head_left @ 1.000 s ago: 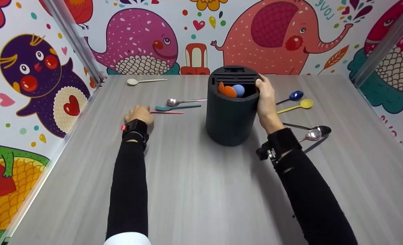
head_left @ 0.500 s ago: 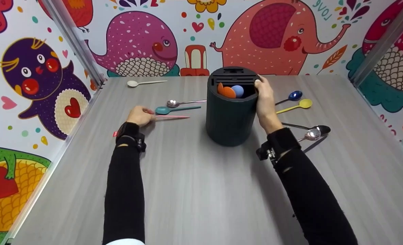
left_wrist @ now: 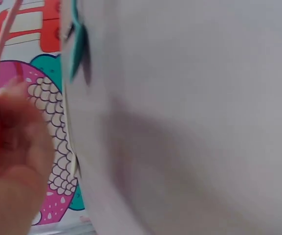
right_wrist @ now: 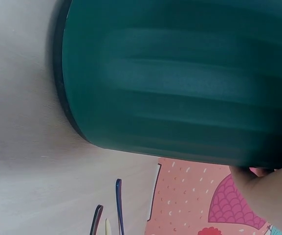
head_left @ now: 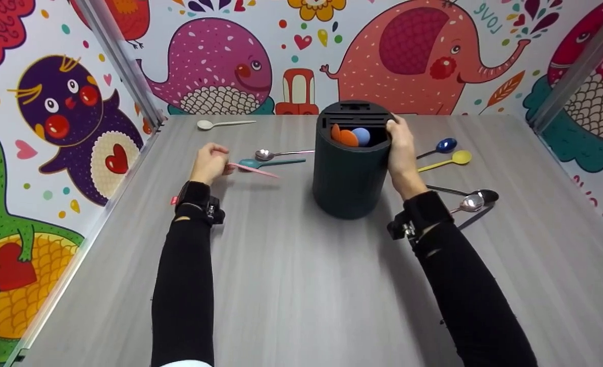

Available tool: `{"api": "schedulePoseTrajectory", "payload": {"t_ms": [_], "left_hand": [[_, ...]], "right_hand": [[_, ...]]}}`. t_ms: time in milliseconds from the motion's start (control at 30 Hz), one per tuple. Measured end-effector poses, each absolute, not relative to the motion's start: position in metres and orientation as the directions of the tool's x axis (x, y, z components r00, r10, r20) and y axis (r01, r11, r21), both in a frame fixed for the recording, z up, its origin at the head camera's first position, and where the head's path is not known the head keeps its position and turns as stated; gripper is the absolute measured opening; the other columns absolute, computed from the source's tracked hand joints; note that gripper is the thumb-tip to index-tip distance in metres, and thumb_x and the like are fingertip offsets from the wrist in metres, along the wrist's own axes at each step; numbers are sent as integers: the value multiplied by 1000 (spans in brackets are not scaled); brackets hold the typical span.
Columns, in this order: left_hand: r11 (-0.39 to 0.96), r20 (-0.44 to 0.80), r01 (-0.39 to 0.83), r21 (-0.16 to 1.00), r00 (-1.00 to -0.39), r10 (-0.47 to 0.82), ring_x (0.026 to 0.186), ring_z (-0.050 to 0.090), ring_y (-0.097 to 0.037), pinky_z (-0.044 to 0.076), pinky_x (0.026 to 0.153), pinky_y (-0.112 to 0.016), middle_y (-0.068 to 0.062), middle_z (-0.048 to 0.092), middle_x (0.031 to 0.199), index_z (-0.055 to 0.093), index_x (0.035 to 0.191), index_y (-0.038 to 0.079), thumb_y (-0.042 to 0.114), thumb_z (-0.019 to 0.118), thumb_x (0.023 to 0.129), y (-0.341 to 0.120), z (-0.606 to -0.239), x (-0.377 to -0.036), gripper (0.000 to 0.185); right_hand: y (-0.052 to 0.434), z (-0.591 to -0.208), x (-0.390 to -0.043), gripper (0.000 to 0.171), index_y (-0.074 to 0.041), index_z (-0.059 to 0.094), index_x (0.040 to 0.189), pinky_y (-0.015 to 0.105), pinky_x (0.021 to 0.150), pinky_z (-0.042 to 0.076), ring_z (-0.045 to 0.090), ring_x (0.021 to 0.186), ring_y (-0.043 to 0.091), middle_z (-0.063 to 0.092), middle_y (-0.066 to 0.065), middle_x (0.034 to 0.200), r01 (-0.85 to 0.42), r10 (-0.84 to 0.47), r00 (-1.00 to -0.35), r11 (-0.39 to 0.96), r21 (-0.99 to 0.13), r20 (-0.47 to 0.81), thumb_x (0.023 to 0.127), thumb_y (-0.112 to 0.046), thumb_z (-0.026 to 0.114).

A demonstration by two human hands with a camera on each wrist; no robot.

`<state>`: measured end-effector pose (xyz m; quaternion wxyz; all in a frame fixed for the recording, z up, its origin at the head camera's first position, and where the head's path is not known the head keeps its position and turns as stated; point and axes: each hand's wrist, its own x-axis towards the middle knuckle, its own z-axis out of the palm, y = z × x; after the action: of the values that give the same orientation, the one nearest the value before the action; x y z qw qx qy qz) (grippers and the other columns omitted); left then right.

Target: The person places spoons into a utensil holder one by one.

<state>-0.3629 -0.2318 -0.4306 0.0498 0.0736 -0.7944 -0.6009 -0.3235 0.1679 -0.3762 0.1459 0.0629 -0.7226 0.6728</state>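
Clearly, both hands were occupied.
Left hand (head_left: pixel 209 163): its grip pinched the pink spoon (head_left: pixel 254 170) by one end, lifted just off the grey surface (head_left: pixel 301 285), the handle slanting toward the holder.
Right hand (head_left: pixel 401 153): its grip curled round the upper right rim of the dark green holder (head_left: pixel 349 173).
Holder: upright, mid-surface, with orange and blue spoon bowls showing inside.
Teal spoon (head_left: pixel 270 162): lying just behind the pink one.
Silver spoon (head_left: pixel 281 153): beside the teal one.
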Motion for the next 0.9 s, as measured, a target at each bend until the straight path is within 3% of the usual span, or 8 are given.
{"api": "schedulePoseTrajectory", "payload": {"t_ms": [200,400,533,633,733,800,900], "left_hand": [[-111,-107,-91,990,-984,-144,82,66,-21,60,81,-33,-18,55,104,52,108,-3,-16,43,95,-226,-426,-359,21],[-201,-31,7,980,-982,-186,74,67,-17,58,73,-29,-9,69,92,57,115,1,-8,51,98,-222,-418,-360,20],[-267,0,56,962,-978,-207,68,59,-17,55,71,-29,-5,61,80,56,117,-5,-4,46,101,-216,-410,-358,19],[-393,0,73,916,-983,-183,56,46,-13,46,56,-22,-3,46,72,57,104,-3,2,44,104,-208,-402,-356,14],[-471,34,105,876,-987,-157,45,32,-6,27,42,-18,1,38,67,54,86,2,14,47,107,-197,-393,-354,26],[-487,66,122,865,-989,-132,42,26,-3,17,38,-17,3,35,64,52,78,6,24,48,108,-189,-386,-351,36],[-462,104,122,878,-993,-64,40,23,-3,15,37,-18,6,33,60,50,69,10,38,46,108,-175,-377,-346,48]], "right_hand": [[168,-378,-326,51,-1,46,146,32,110,31,44,124,17,50,12,139,-288,107,-949,95,-953,298,105,-28,34],[169,-378,-326,50,0,46,145,32,109,32,44,123,18,50,12,137,-299,109,-945,98,-949,309,106,-28,34],[169,-377,-325,50,-1,46,144,32,108,32,44,121,17,50,11,135,-292,107,-948,87,-953,300,106,-30,33],[168,-377,-325,49,0,46,144,31,108,32,44,121,17,50,11,134,-294,109,-947,80,-952,302,106,-29,33],[168,-378,-326,49,0,47,143,29,107,32,44,120,16,50,11,134,-299,111,-945,80,-951,307,106,-28,33],[168,-377,-326,49,0,47,143,29,107,32,44,120,16,50,11,134,-299,111,-945,80,-951,306,106,-28,33],[168,-377,-325,49,-1,46,144,30,107,32,44,121,16,50,11,135,-294,109,-947,81,-952,302,106,-29,33]]}}
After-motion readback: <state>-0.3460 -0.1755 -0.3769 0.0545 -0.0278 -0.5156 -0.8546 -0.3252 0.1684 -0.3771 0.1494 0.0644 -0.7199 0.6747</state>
